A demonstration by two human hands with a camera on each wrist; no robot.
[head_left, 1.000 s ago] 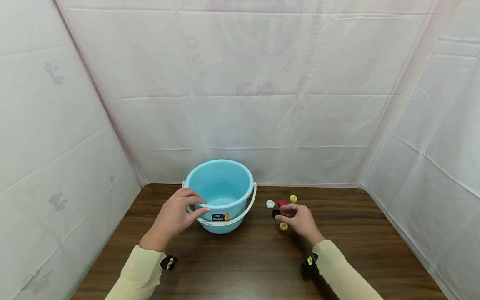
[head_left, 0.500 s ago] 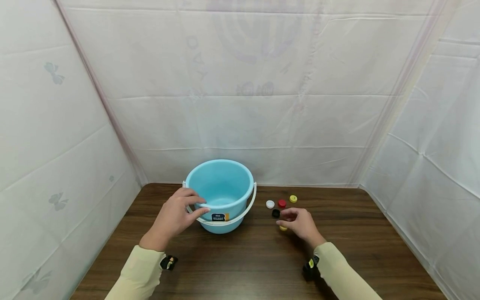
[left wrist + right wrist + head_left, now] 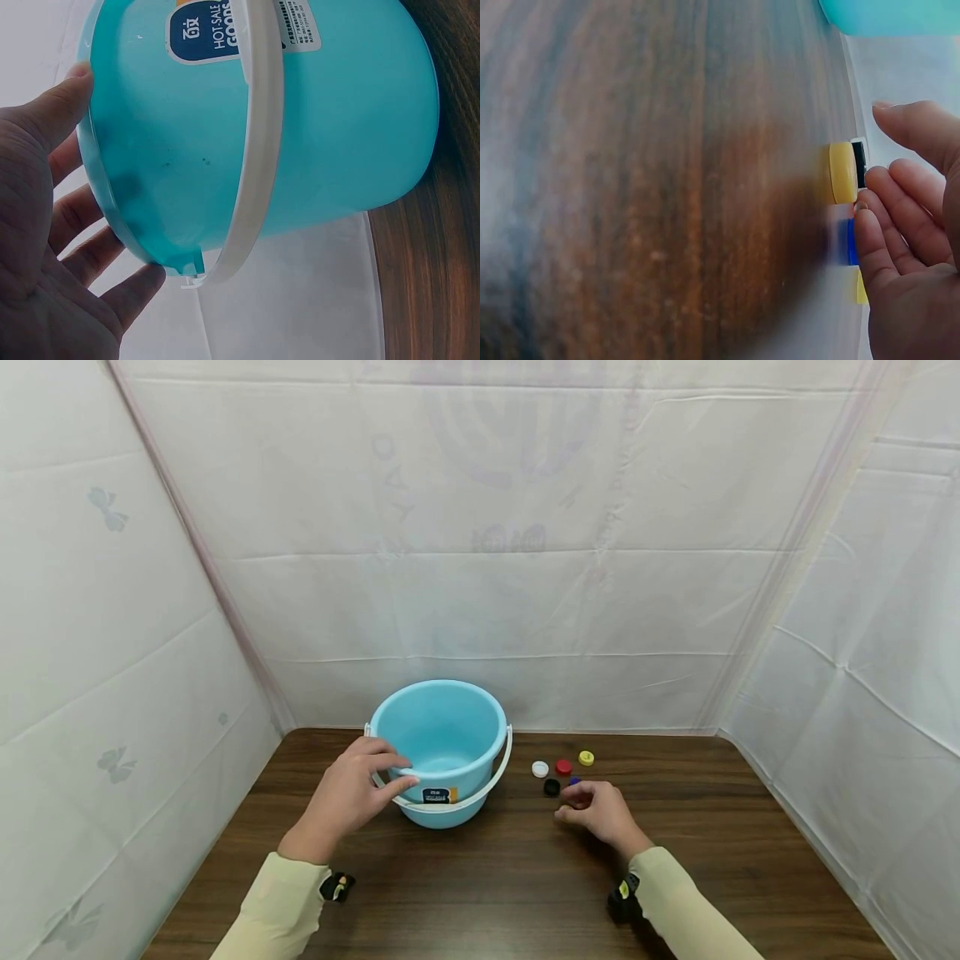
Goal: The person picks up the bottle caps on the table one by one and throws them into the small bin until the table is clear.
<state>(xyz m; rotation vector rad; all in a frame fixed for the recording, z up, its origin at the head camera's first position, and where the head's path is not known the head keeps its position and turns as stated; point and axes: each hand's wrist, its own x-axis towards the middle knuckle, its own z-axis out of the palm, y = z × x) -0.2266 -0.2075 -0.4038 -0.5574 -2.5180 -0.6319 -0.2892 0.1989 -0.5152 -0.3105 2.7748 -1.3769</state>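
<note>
A light blue bucket [image 3: 442,789] with a white handle [image 3: 259,150] stands on the table. My left hand [image 3: 352,789] holds its near left rim, the thumb outside and the fingers over the inner side. My right hand [image 3: 603,814] hovers low over the table with bent fingers, thumb and fingertips apart. Right at its fingertips in the right wrist view is a yellow bottle cap [image 3: 843,172], hidden by the hand in the head view. A blue cap [image 3: 574,782] peeks out past the fingers, and a black cap [image 3: 552,787] lies just beyond them.
Behind these lie a white cap [image 3: 540,769], a red cap [image 3: 563,767] and another yellow cap [image 3: 587,758]. The bucket stands to their left. White sheeting [image 3: 480,610] closes off the back and both sides of the dark wooden table [image 3: 480,893].
My right hand has drawn back slightly from the black cap toward me and lowered over the near yellow cap, now covering it. The blue cap has come into sight. My left hand stays put.
</note>
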